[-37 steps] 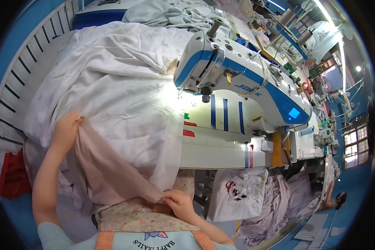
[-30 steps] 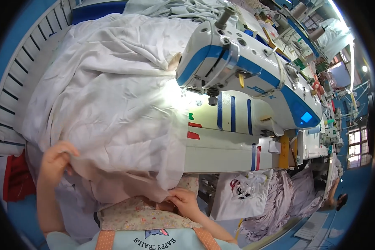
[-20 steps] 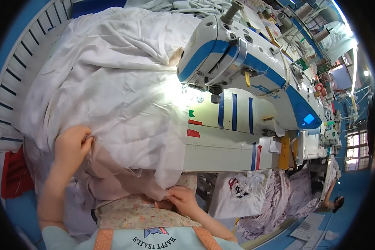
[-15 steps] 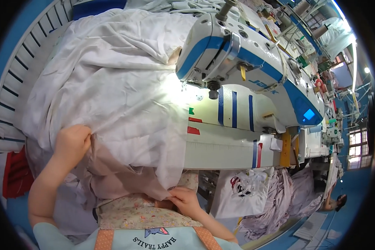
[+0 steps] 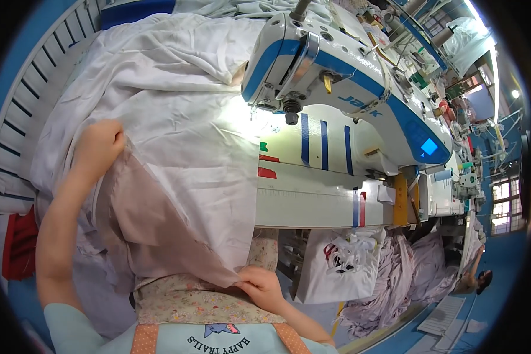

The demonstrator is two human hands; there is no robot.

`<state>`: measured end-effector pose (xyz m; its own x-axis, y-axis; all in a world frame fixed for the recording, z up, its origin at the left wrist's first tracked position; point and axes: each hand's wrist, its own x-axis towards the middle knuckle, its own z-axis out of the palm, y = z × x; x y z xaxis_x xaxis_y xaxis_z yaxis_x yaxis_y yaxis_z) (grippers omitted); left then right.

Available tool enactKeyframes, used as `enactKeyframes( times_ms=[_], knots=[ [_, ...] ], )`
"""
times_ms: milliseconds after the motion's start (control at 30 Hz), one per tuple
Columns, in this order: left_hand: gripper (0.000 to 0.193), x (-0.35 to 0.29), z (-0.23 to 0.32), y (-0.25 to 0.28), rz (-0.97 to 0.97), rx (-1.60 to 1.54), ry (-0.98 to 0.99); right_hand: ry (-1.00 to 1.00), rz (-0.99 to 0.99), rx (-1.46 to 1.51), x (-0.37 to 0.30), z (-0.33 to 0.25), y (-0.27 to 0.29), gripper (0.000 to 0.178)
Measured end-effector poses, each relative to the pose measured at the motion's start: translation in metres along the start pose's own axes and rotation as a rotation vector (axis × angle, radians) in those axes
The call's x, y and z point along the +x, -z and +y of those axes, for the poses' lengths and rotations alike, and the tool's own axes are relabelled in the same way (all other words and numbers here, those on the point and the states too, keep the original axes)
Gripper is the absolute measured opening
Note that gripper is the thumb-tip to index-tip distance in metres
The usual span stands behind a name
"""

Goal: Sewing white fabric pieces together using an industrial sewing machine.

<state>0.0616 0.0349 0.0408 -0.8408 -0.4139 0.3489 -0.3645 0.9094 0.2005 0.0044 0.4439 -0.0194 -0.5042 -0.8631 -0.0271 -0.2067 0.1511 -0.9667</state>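
Note:
A large white fabric (image 5: 159,94) lies in folds over the sewing table, its dull pinkish side (image 5: 153,212) turned up toward me. My left hand (image 5: 98,147) is closed on the fabric's edge at the left. Near my lap, my right hand (image 5: 262,287) pinches the lower corner of the same fabric, and the edge runs taut on a slant between both hands. The white and blue sewing machine (image 5: 336,76) stands to the right, its lamp lighting the fabric beside the needle area. Fabric partly hides what lies under the machine's head.
A white slatted rack (image 5: 17,130) borders the left side, with a red cloth (image 5: 20,248) below. Under the table's right part hang a white bag (image 5: 336,277) with trimmings and heaped pinkish fabric (image 5: 389,277). Another person (image 5: 475,282) is far right.
My left hand has moved up and away from me, drawing the fabric's edge along and showing more of the pinkish side. My right hand stays near my lap.

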Motion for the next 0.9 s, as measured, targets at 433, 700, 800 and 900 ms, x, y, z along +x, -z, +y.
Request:
enactKeyframes(
  times_ms=[433,700,800,900],
  knots=[
    [0.011,-0.001,0.027,0.005,-0.109,-0.626,0.301,-0.129,-0.052,-0.05,0.022,0.027,0.0,0.013],
    [0.009,0.001,0.054,0.014,-0.451,-0.408,0.169,-0.102,-0.09,-0.128,0.025,0.032,0.003,0.011],
    [0.009,-0.014,0.058,0.016,-0.431,-0.439,0.17,-0.143,-0.102,-0.14,0.025,0.029,0.004,0.012],
    [0.009,-0.032,0.061,0.009,-0.377,-0.279,-0.052,-0.108,-0.096,-0.148,0.025,0.029,0.005,0.012]
  ],
)
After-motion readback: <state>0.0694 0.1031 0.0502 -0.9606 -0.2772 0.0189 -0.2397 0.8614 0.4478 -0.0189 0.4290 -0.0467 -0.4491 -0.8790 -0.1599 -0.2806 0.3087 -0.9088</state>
